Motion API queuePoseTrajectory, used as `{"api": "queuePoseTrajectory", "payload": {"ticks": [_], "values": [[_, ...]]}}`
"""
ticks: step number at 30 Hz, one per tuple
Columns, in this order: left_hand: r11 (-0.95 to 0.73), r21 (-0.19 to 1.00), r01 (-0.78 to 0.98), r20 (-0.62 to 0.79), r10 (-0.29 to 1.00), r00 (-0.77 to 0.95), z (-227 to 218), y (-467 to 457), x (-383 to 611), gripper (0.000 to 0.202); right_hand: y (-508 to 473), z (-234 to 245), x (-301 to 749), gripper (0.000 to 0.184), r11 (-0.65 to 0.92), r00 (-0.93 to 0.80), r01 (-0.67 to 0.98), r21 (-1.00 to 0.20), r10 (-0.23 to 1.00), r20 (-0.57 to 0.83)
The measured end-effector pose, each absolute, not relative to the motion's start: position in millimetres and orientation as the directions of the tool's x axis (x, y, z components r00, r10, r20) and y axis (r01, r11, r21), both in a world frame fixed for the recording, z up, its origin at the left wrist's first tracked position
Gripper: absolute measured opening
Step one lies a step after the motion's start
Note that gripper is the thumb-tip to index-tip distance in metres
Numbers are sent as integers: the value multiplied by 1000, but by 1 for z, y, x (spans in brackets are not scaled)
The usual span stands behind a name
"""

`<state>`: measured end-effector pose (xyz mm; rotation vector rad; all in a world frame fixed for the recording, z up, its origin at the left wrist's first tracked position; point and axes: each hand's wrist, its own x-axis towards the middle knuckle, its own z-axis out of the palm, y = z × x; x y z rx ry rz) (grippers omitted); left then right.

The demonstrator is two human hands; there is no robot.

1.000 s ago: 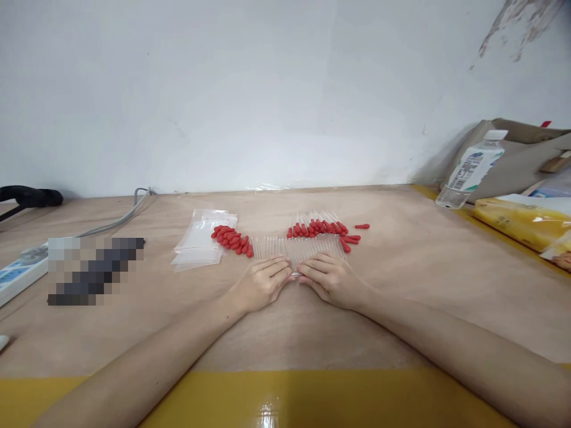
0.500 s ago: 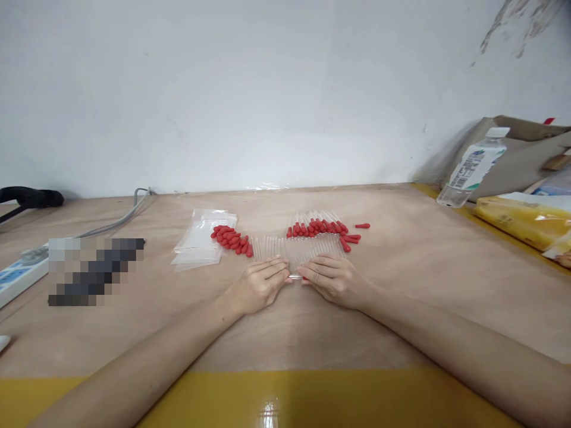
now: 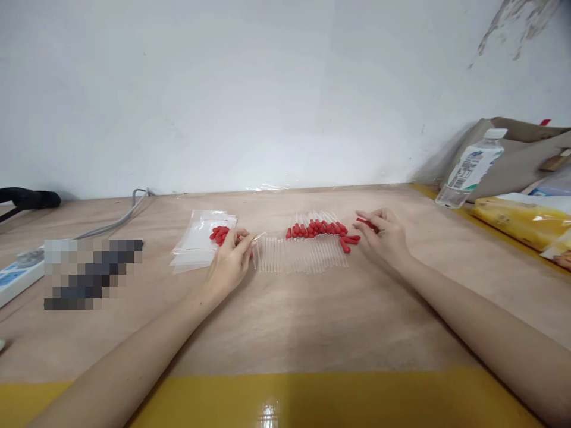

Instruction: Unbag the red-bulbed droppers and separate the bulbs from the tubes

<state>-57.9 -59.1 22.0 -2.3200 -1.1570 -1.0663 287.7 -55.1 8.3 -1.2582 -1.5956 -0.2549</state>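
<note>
A row of clear glass tubes [image 3: 303,257] lies across the middle of the paper-covered table [image 3: 285,321]. Behind it sit finished droppers with red rubber bulbs [image 3: 317,227]. A pile of loose red bulbs [image 3: 219,232] lies to the left, partly hidden by my left hand [image 3: 232,261]. That hand is closed in a pinch at the pile and holds a thin clear tube that points right. My right hand [image 3: 384,236] is closed on a single red-bulbed piece at the right end of the droppers.
A stack of small clear plastic bags [image 3: 196,242] lies left of the bulbs. A power strip [image 3: 18,270] and grey cable [image 3: 120,217] are at far left. A water bottle [image 3: 470,169], a cardboard box [image 3: 517,148] and yellow packets [image 3: 521,221] stand at right.
Both hands left the front of the tube row. My left hand went left to the bulb pile with a tube. My right hand went right and back to the lone red-bulbed piece.
</note>
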Motion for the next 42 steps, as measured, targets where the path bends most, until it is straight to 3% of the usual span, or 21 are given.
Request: {"api": "queuePoseTrajectory", "payload": {"ticks": [4, 7, 10, 14, 20, 23, 28, 34, 42], "values": [[-569, -18, 822, 699, 581, 417, 19, -53, -56, 35, -34, 0, 325, 24, 201, 271, 773, -602, 753, 599], [-534, -66, 843, 690, 586, 425, 15, -49, -55, 31, -25, -9, 342, 24, 130, 309, 736, -664, 808, 501], [-516, -135, 846, 673, 579, 460, 13, -46, -54, 27, -21, -15, 348, 23, 177, 222, 757, -628, 835, 503], [-533, -196, 823, 590, 606, 533, 12, -44, -51, 22, -20, -16, 347, 20, 262, 66, 836, -482, 825, 562], [-606, -48, 794, 553, 646, 526, 12, -51, -43, 22, -22, -17, 340, 17, 337, -89, 771, -540, 897, 433], [-661, -25, 750, 538, 623, 568, 17, -58, -43, 35, -21, -15, 338, 17, 314, -72, 793, -522, 899, 431], [-747, -132, 652, 348, 581, 736, 22, -61, -56, 64, -21, -15, 338, 21, 272, -7, 745, -609, 917, 400], [-780, -132, 612, 255, 570, 781, 23, -49, -71, 51, -23, -15, 335, 32, 253, 50, 553, -794, 941, 335], [-782, -142, 607, 359, 531, 768, 20, -48, -71, 40, -22, -15, 337, 29, 176, 170, 602, -779, 925, 341]]}}
